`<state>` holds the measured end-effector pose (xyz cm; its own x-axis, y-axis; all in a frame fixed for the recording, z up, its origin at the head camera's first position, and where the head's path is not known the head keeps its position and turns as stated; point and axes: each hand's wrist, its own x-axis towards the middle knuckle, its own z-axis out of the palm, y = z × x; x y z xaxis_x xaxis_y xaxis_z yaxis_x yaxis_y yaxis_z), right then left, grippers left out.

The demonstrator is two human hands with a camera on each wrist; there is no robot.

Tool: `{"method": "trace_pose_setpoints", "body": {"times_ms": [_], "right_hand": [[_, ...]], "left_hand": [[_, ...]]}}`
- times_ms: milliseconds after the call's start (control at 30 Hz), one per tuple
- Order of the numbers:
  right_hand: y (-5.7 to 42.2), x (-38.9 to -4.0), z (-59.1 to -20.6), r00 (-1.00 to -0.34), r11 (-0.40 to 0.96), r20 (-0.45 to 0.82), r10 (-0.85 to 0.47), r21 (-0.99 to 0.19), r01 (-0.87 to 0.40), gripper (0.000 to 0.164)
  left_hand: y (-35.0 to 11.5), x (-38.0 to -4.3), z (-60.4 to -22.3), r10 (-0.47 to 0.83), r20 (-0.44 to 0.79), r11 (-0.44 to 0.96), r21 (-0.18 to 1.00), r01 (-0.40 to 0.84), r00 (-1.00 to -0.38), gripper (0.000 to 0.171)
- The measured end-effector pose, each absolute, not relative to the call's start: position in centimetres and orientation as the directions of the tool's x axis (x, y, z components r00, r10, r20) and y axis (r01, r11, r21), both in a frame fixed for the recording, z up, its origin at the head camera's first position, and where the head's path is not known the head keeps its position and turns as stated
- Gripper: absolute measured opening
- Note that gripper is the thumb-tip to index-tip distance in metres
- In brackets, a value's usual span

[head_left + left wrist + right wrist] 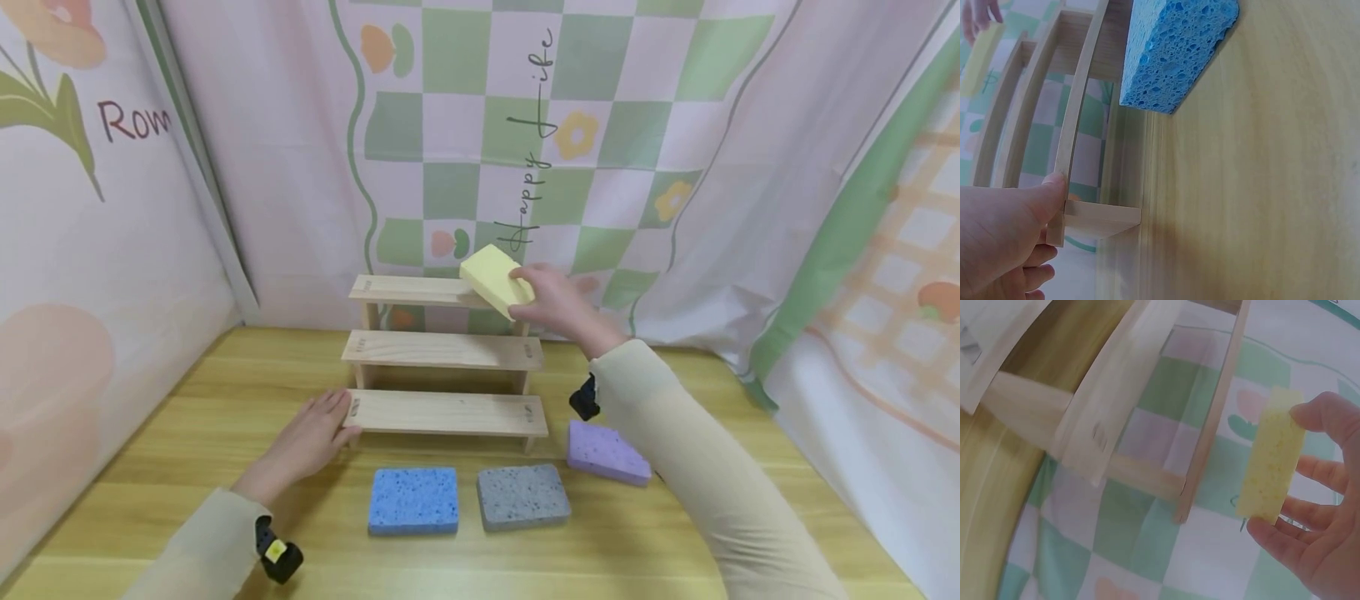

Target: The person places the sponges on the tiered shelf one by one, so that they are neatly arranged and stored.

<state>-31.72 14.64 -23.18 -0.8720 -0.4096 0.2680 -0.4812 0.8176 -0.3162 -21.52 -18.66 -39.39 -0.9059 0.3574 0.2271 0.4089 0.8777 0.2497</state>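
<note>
A pale yellow sponge (491, 277) is pinched between the thumb and fingers of my right hand (558, 304), near the right end of the wooden rack's top shelf. In the right wrist view the sponge (1271, 459) appears apart from that shelf's edge. My left hand (311, 435) grips the left end of the lowest shelf (446, 412) of the three-tier rack; the left wrist view shows its thumb (1054, 194) on the board and fingers curled beneath. In front of the rack lie a blue sponge (413, 500) and a grey sponge (523, 496).
A purple sponge (606, 452) lies right of the rack, partly behind the right sleeve (705, 467). The wood-grain table (187, 392) is bounded by a checkered curtain (517, 100) at the back and printed cloth at both sides.
</note>
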Motion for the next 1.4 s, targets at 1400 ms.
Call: {"method": "trace_pose_setpoints", "body": {"times_ms": [1400], "right_hand": [[7.2, -33.8, -25.9, -0.815, 0.735, 0.252, -0.521, -0.353, -0.579, 0.056]], "left_hand": [[-18.8, -21.6, -39.4, 0.367, 0.210, 0.877, 0.248, 0.412, -0.906, 0.058]]}}
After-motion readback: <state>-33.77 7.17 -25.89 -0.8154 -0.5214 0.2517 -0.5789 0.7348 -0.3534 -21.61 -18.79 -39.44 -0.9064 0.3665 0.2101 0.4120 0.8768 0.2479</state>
